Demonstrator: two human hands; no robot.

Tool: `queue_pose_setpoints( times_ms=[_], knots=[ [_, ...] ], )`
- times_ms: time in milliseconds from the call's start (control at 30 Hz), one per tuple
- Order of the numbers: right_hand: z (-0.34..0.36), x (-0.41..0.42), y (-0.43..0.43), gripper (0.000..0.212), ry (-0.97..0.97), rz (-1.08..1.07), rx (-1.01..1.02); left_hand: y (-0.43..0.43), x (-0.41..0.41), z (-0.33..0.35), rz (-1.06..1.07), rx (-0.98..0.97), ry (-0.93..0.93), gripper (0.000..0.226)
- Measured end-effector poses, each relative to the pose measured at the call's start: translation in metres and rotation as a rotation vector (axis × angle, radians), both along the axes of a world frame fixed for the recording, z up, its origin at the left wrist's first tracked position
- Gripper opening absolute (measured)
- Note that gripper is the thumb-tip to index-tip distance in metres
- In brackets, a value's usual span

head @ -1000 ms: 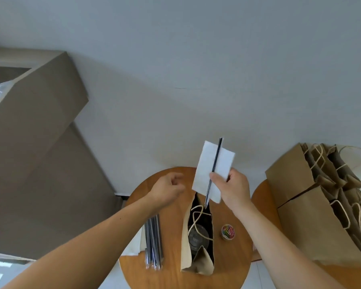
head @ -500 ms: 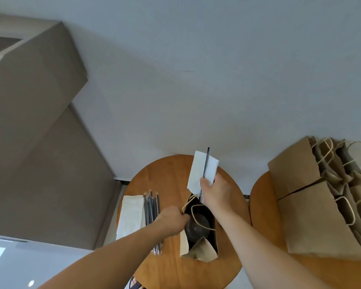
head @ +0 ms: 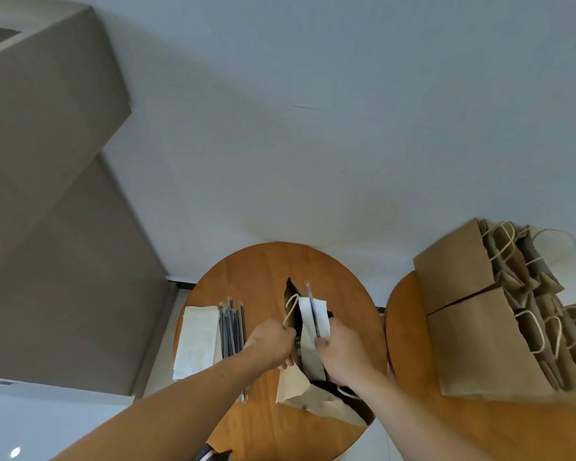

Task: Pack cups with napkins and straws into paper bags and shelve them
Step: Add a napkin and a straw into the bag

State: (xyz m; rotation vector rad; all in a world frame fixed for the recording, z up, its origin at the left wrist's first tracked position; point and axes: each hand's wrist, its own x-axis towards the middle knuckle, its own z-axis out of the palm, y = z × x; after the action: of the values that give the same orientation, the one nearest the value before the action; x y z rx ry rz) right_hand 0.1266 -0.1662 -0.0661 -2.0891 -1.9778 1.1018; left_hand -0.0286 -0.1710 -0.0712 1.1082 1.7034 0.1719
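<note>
L hand [head: 273, 341] fingers curl on bag [head: 293, 382] rim, by worktop [head: 263, 271] near edge; R hand [head: 341, 352] fingers pinch napkin [head: 308, 322] w/ straw [head: 311, 302]. Risk: straw slips loose, or napkin snags rim.

matt white paper napkin [head: 323, 317] and a glossy dark plastic straw [head: 312, 307] pinched by the right hand [head: 346, 356]; below that grip, a matt, creased brown kraft-paper bag [head: 291, 382] on a smooth, softly shining wooden table [head: 263, 271].
</note>
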Motion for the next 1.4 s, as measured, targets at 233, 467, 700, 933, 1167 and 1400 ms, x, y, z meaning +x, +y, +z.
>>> queue_pose_setpoints(
  times_ms=[233,467,700,933,1167,1400],
  knots=[
    [-0.028,0.0,0.005,0.008,-0.118,0.044,-0.246,-0.009,0.0,-0.003,-0.013,0.022,0.01,0.046],
    [-0.059,-0.01,0.028,0.009,-0.112,-0.131,-0.417,-0.017,-0.005,-0.002,-0.104,0.018,0.117,0.033],
    [-0.086,-0.021,0.032,0.011,0.001,-0.287,-0.479,-0.017,-0.009,-0.006,-0.062,0.015,0.116,0.033],
    [-0.095,-0.014,0.028,0.007,-0.117,-0.157,-0.345,-0.019,-0.01,-0.014,-0.041,0.018,0.135,0.033],
    [-0.076,-0.015,0.02,0.018,-0.119,-0.12,-0.208,-0.013,-0.009,-0.019,-0.036,0.045,0.119,0.033],
    [-0.028,-0.007,0.026,0.013,-0.051,0.056,-0.166,-0.014,-0.014,-0.021,0.007,0.023,0.003,0.029]
  ],
)
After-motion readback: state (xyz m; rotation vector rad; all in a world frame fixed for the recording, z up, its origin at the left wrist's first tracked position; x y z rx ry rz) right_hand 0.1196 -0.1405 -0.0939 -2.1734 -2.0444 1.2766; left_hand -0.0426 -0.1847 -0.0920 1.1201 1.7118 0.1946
